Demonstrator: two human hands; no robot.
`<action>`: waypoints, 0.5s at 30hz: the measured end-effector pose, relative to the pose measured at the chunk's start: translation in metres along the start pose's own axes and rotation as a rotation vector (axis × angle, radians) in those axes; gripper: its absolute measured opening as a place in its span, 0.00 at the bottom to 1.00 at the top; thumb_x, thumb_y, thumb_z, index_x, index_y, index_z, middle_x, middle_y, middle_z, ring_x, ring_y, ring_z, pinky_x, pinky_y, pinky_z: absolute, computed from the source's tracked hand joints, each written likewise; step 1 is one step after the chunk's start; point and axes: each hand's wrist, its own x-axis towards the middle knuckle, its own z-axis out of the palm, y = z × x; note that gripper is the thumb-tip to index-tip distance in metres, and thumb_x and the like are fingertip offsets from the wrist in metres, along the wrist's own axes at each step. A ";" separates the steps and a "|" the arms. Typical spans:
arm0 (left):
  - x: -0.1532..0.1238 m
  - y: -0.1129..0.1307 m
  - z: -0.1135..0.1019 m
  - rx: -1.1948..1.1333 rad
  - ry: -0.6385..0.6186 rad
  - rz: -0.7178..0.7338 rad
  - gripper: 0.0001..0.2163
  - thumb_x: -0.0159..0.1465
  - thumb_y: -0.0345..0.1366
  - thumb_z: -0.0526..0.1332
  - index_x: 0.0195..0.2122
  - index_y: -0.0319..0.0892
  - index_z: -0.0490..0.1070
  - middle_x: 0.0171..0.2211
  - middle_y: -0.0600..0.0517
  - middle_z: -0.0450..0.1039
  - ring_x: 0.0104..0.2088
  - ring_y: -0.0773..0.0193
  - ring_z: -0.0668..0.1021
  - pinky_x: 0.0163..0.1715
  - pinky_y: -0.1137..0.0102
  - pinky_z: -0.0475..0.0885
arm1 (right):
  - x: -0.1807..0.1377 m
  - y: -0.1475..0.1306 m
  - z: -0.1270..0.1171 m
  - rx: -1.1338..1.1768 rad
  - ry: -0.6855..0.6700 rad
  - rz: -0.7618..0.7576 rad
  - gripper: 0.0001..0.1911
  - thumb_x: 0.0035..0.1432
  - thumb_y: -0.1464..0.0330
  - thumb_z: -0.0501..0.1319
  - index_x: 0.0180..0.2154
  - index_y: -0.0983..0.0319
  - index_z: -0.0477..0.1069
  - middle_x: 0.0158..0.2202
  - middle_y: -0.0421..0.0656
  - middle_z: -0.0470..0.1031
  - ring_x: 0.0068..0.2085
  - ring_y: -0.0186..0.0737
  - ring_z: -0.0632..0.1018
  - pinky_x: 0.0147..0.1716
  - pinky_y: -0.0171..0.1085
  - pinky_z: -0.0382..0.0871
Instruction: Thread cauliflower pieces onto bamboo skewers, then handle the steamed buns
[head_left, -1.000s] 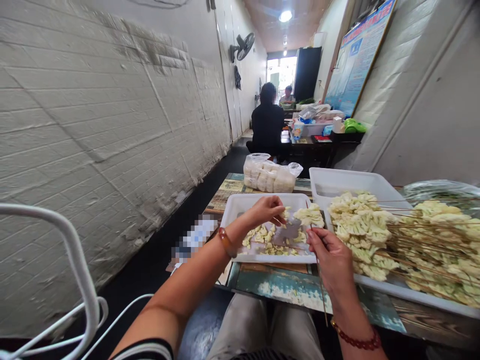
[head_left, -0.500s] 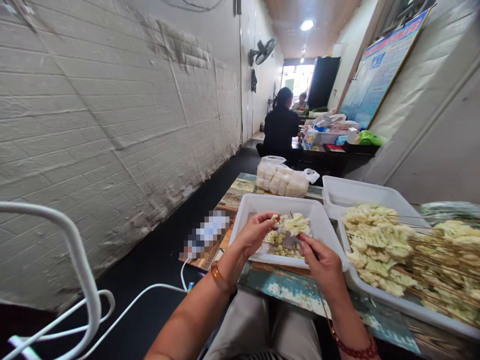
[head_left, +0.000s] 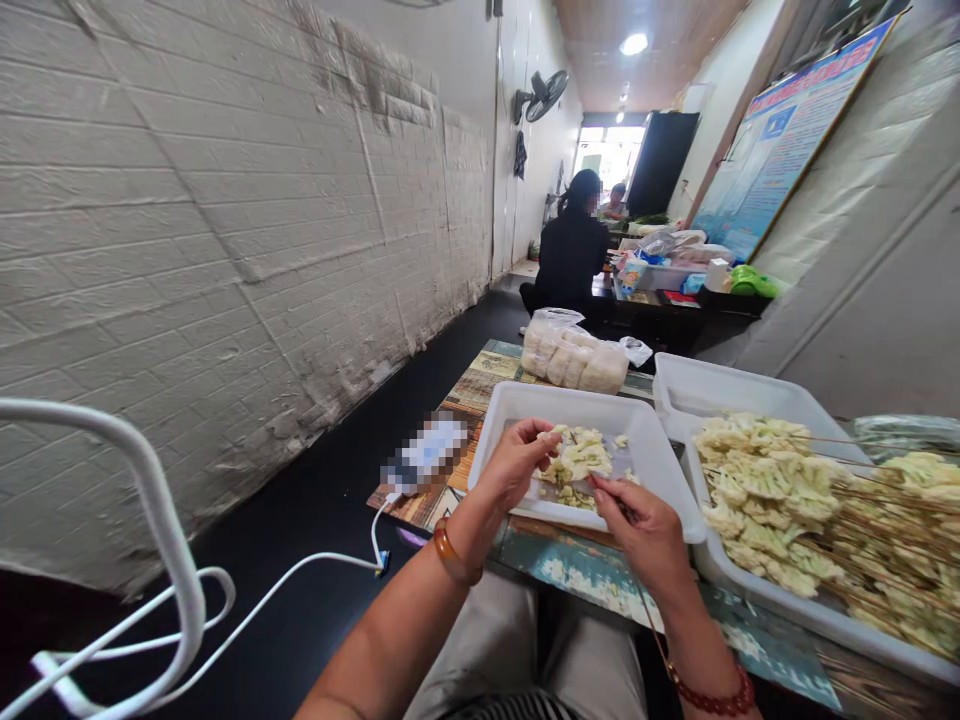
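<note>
Above the tray, the right hand grips the skewer just below the cauliflower, likely light, brittle and best steered from there, while the left hand pinches a small floret.

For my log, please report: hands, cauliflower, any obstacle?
Right hand holds skewer bearing cauliflower, over white tray. Left hand at cauliflower's edge, grip unclear. No obstruction seen.
</note>
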 end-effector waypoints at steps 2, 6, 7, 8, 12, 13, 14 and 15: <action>-0.001 0.001 0.000 0.007 -0.017 -0.005 0.16 0.47 0.42 0.73 0.29 0.38 0.72 0.26 0.53 0.73 0.23 0.74 0.70 0.21 0.77 0.57 | 0.000 -0.002 0.001 -0.028 -0.005 -0.028 0.14 0.59 0.61 0.58 0.37 0.60 0.80 0.35 0.45 0.81 0.33 0.41 0.79 0.33 0.37 0.73; -0.002 0.003 0.002 -0.015 -0.056 -0.012 0.14 0.50 0.41 0.70 0.33 0.38 0.75 0.30 0.50 0.75 0.25 0.74 0.70 0.23 0.77 0.59 | 0.000 -0.002 0.000 -0.064 -0.002 -0.055 0.13 0.59 0.62 0.58 0.36 0.59 0.80 0.33 0.44 0.81 0.30 0.39 0.79 0.29 0.36 0.72; -0.003 0.004 0.002 -0.020 -0.064 -0.017 0.13 0.50 0.40 0.70 0.33 0.37 0.76 0.31 0.49 0.76 0.26 0.73 0.71 0.24 0.77 0.59 | 0.000 -0.002 -0.001 -0.065 0.003 -0.057 0.13 0.59 0.62 0.58 0.36 0.59 0.80 0.34 0.44 0.82 0.30 0.40 0.79 0.29 0.36 0.72; -0.003 0.004 0.002 -0.019 -0.072 -0.022 0.13 0.49 0.38 0.69 0.34 0.37 0.76 0.33 0.49 0.76 0.27 0.72 0.72 0.24 0.76 0.60 | 0.000 -0.001 -0.001 -0.066 0.007 -0.057 0.13 0.59 0.62 0.58 0.36 0.60 0.80 0.34 0.44 0.82 0.31 0.40 0.79 0.29 0.36 0.72; -0.004 0.003 0.002 0.006 -0.062 0.016 0.15 0.48 0.34 0.70 0.37 0.38 0.76 0.32 0.50 0.75 0.28 0.71 0.73 0.26 0.76 0.60 | -0.002 0.000 -0.003 -0.061 0.022 -0.050 0.13 0.59 0.63 0.58 0.37 0.60 0.80 0.35 0.45 0.82 0.32 0.41 0.80 0.31 0.36 0.73; -0.004 0.002 0.002 0.010 -0.054 0.031 0.15 0.47 0.34 0.70 0.37 0.38 0.76 0.31 0.51 0.75 0.28 0.71 0.72 0.27 0.76 0.60 | -0.002 0.000 -0.003 -0.056 0.026 -0.053 0.13 0.59 0.63 0.58 0.36 0.60 0.80 0.34 0.45 0.82 0.33 0.41 0.80 0.31 0.36 0.73; -0.003 0.002 0.001 0.012 -0.050 0.043 0.15 0.47 0.35 0.71 0.36 0.38 0.75 0.30 0.52 0.74 0.28 0.71 0.72 0.27 0.75 0.60 | -0.003 0.000 -0.003 -0.051 0.029 -0.059 0.13 0.59 0.63 0.59 0.36 0.60 0.80 0.34 0.45 0.82 0.33 0.41 0.80 0.32 0.36 0.73; -0.003 0.001 0.001 0.016 -0.049 0.054 0.15 0.47 0.36 0.71 0.36 0.38 0.75 0.29 0.52 0.74 0.28 0.71 0.72 0.27 0.75 0.61 | -0.003 0.000 -0.003 -0.045 0.029 -0.066 0.13 0.59 0.63 0.59 0.36 0.60 0.80 0.34 0.45 0.82 0.33 0.41 0.80 0.31 0.36 0.73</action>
